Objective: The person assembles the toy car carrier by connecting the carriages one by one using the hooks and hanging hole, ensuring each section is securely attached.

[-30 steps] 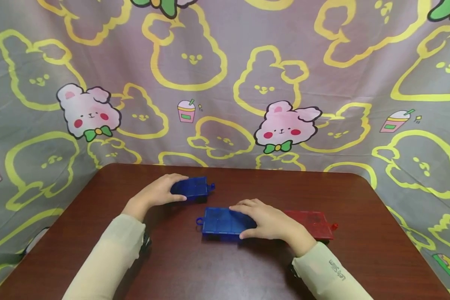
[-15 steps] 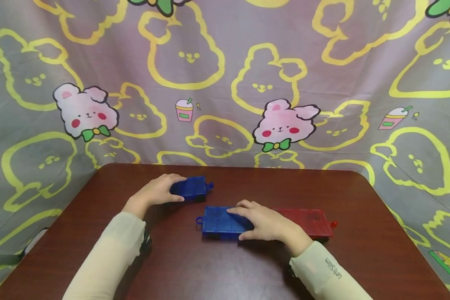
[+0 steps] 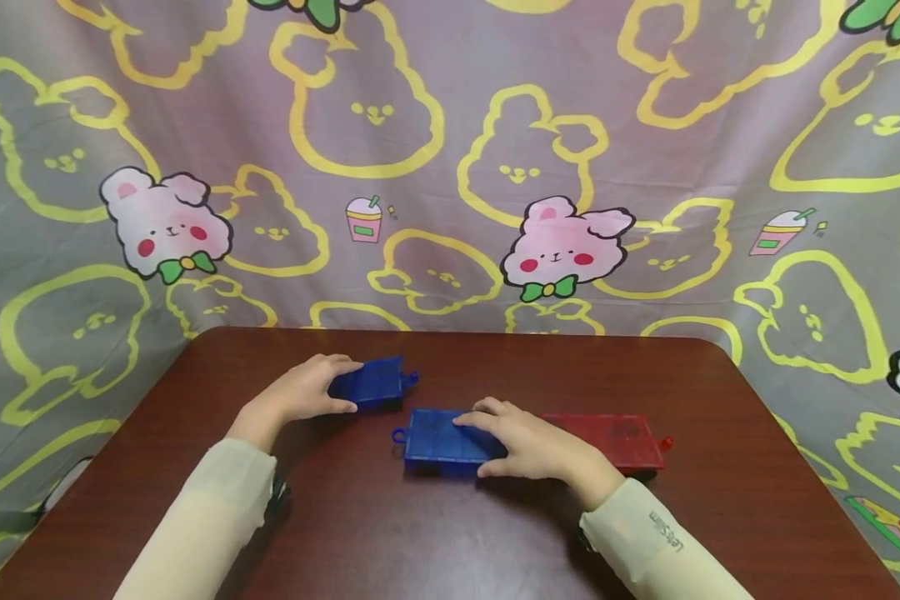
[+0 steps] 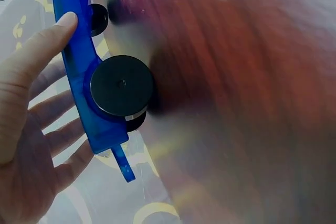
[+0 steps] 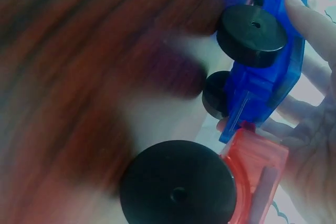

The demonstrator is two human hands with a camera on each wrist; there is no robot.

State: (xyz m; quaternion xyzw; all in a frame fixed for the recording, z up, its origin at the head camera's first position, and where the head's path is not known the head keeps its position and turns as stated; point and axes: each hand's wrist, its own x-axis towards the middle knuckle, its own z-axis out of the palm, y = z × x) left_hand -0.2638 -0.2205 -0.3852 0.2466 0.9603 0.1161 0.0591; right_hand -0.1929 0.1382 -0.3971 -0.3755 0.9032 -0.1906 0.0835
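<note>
My left hand [image 3: 300,390] grips a dark blue toy wagon [image 3: 371,385] at the left of the table, thumb along its near side and fingers along the far side. In the left wrist view its black wheel [image 4: 122,85] and a blue coupling tab [image 4: 124,165] show. Nearer and to the right, my right hand [image 3: 540,446] holds a lighter blue wagon [image 3: 438,437] between thumb and fingers. A blue ring [image 3: 400,436] sticks out of its left end. Behind it a red wagon [image 3: 622,440] is coupled on, as the right wrist view shows at the joint [image 5: 247,126]. The two blue wagons are apart.
The wagons are on a dark brown table [image 3: 435,542] with rounded far corners. A grey curtain [image 3: 435,150] with yellow and pink rabbit drawings hangs behind and at both sides. A red peg [image 3: 667,443] juts from the red wagon's right end.
My left hand and its wagon have shifted slightly left and nearer to me, and the wagon has turned a little. The right hand and its wagons have barely moved.
</note>
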